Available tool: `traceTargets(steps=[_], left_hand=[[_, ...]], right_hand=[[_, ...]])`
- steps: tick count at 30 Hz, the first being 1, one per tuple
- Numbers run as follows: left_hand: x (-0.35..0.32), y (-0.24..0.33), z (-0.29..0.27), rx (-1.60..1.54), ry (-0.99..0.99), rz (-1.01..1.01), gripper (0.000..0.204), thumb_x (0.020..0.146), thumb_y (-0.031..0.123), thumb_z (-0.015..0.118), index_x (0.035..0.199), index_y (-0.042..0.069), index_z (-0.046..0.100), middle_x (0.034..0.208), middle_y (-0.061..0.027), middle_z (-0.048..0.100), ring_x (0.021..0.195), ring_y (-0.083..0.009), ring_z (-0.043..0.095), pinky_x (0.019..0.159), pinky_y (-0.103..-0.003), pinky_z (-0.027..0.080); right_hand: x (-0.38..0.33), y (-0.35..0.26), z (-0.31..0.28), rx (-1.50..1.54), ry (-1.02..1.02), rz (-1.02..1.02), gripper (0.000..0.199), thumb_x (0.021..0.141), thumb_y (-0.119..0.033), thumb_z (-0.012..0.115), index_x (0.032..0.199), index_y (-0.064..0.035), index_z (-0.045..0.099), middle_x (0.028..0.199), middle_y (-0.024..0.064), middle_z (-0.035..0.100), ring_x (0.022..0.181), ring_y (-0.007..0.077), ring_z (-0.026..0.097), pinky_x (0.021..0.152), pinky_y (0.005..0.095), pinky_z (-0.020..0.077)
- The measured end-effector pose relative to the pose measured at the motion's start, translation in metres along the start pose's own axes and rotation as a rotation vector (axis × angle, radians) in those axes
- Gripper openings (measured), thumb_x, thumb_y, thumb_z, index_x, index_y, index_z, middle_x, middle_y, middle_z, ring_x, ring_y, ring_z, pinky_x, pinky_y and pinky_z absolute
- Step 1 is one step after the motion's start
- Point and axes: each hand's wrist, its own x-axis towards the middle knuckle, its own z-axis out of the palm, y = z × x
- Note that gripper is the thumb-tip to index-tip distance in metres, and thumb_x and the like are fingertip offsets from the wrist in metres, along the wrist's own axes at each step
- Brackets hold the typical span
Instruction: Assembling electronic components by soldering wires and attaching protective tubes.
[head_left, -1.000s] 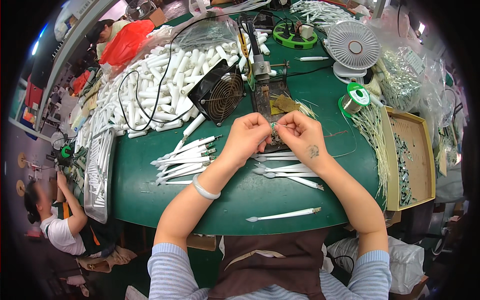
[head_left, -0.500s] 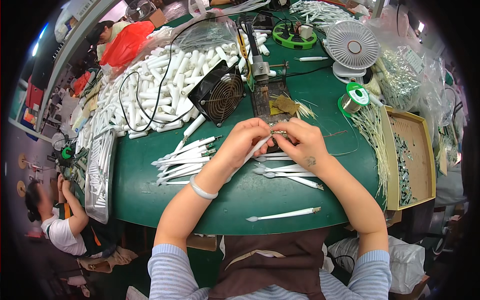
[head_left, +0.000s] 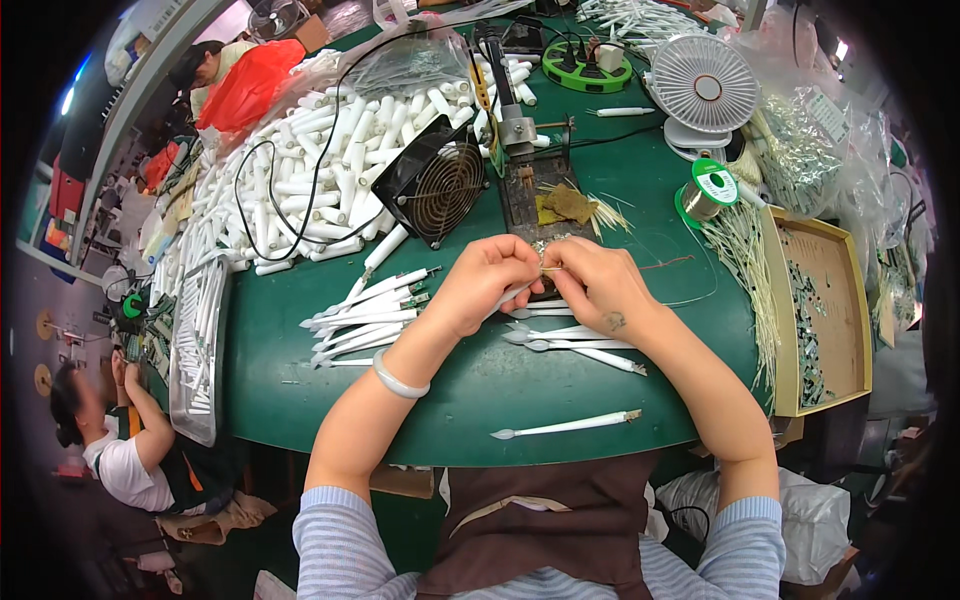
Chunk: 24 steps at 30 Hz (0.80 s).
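At the middle of the bench, in front of the metal stand, my left hand (head_left: pixel 492 284) is closed around a white tube (head_left: pixel 508 298), most of it hidden by the fingers and wrist. My right hand (head_left: pixel 603 284) pinches at the tube's upper end, where a thin yellowish bit (head_left: pixel 551 269) shows between the two hands; its kind cannot be made out. Beside my left forearm lies a group of white sticks (head_left: pixel 370 318) with pointed pale tips and small circuit pieces at their ends. More such sticks (head_left: pixel 570 338) lie under my right wrist, and a single stick (head_left: pixel 567 426) lies nearer me.
A black fan (head_left: pixel 437 185) stands before a heap of white tubes (head_left: pixel 330 170). Behind my hands is a metal stand (head_left: pixel 522 200) with a brown sponge (head_left: pixel 570 205). To the right are a solder spool (head_left: pixel 709 192), thin wires (head_left: pixel 745 260) and a box of small boards (head_left: pixel 866 330).
My fingers have shifted slightly at the tube's end. The tube, earlier seen running down past my left wrist, is now mostly covered, and less of the small part at its end shows.
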Motion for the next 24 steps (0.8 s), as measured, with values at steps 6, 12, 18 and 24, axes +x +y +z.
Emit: traceTargets(steps=[6,12,18,24], left_hand=[[-0.005,0.008,0.002,0.027,-0.024,-0.03,0.003,0.089,0.006,0.06,0.089,0.004,0.059,0.077,-0.0063,0.065,0.057,-0.0075,0.054,0.047,-0.02,0.038],[-0.006,0.009,0.006,0.127,0.015,0.027,0.004,0.089,0.008,0.061,0.088,0.005,0.059,0.075,-0.0042,0.064,0.057,-0.0062,0.054,0.046,-0.019,0.037],[-0.007,0.006,0.013,0.218,0.107,0.088,0.002,0.087,0.004,0.062,0.088,0.003,0.061,0.071,-0.0033,0.064,0.052,-0.0054,0.054,0.044,-0.018,0.036],[-0.003,-0.001,0.013,0.231,0.175,0.158,0.002,0.085,0.001,0.063,0.086,0.002,0.062,0.068,-0.0032,0.064,0.051,-0.0045,0.052,0.043,-0.018,0.036]], right_hand=[[0.003,0.0,-0.008,0.058,-0.058,-0.025,0.01,0.088,-0.005,0.06,0.098,-0.0046,0.059,0.089,0.0132,0.064,0.075,0.0354,0.063,0.062,0.0424,0.0499],[-0.001,0.006,-0.003,0.084,0.066,-0.065,0.016,0.084,-0.004,0.068,0.097,-0.0039,0.059,0.078,0.008,0.058,0.055,0.0186,0.052,0.052,0.0305,0.0418],[-0.003,-0.001,-0.001,0.164,0.125,0.144,0.016,0.083,-0.004,0.071,0.095,-0.0035,0.06,0.066,0.0008,0.044,0.054,0.009,0.037,0.05,0.0259,0.0332],[-0.002,0.004,0.003,0.357,0.136,0.243,0.014,0.086,-0.001,0.069,0.094,-0.0016,0.058,0.067,-0.0055,0.044,0.058,0.0023,0.036,0.051,0.0213,0.0306]])
